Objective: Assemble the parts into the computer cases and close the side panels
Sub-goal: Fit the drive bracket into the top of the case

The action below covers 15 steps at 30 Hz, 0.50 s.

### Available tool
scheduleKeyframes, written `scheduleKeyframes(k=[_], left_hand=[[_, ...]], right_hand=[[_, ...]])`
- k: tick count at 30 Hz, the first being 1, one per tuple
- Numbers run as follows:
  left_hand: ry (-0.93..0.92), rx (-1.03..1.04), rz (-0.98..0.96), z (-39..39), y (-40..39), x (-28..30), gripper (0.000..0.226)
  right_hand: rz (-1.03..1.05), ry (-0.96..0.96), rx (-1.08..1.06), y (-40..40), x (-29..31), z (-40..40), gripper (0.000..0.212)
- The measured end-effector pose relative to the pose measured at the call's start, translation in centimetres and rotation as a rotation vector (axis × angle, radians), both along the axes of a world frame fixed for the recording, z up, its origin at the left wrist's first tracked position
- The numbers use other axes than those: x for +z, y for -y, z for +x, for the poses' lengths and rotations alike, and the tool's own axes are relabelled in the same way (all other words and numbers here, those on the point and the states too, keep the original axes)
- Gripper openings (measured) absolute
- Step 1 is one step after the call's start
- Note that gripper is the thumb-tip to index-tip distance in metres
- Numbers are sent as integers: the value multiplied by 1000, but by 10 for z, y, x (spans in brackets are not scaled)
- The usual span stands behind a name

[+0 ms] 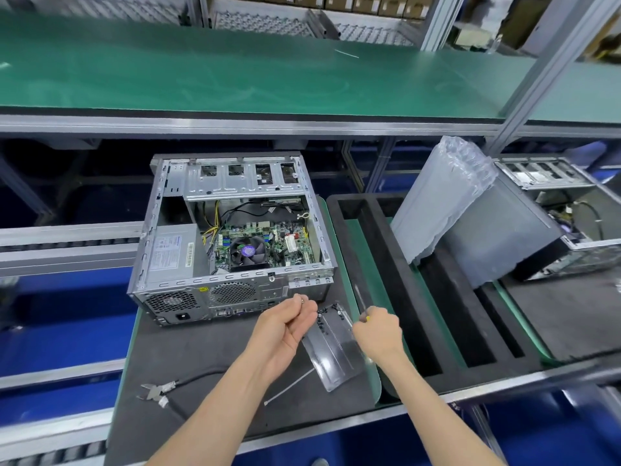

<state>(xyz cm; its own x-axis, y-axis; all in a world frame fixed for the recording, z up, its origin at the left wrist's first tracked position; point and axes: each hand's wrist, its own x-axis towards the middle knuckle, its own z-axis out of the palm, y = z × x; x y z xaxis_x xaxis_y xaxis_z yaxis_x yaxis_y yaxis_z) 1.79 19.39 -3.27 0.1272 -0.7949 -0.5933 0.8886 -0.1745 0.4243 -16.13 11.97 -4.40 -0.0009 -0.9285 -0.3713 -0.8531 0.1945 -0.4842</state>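
An open computer case point(232, 230) lies on its side on a black mat, its motherboard, fan and power supply showing. In front of it my left hand point(285, 326) is curled, pinching a small screw at the fingertips. My right hand point(378, 331) grips a screwdriver point(361, 297) whose shaft points up toward the case. Between both hands lies a clear plastic tray point(331, 348) with several dark screws at its far end.
Cutting pliers point(156, 391) and a white cable tie point(289, 386) lie on the mat near its front edge. A black foam rack point(379, 280) stands to the right, holding a side panel in air-cushion wrap point(450, 203). A second open case point(568, 210) sits far right.
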Motion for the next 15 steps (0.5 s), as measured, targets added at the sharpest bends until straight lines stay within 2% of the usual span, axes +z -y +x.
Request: scheduleKeyframes(k=[2, 5, 7, 8, 12, 15], left_hand=[[-4, -13, -38, 0, 1, 9, 18], [29, -29, -141, 2, 6, 31, 28], [45, 9, -193, 7, 13, 48, 29], [40, 49, -213, 12, 17, 56, 27], [27, 234, -259, 43, 34, 84, 23], [32, 317, -286, 73, 45, 97, 19]], right_hand=[[-110, 63, 4, 4, 17, -1, 20], [-279, 340, 7, 8, 56, 10, 26], [-334, 537, 96, 9, 86, 24, 30], [-358, 577, 174, 9, 100, 32, 32], [-437, 554, 452, 6, 136, 73, 33], [-403, 485, 513, 7, 142, 100, 17]])
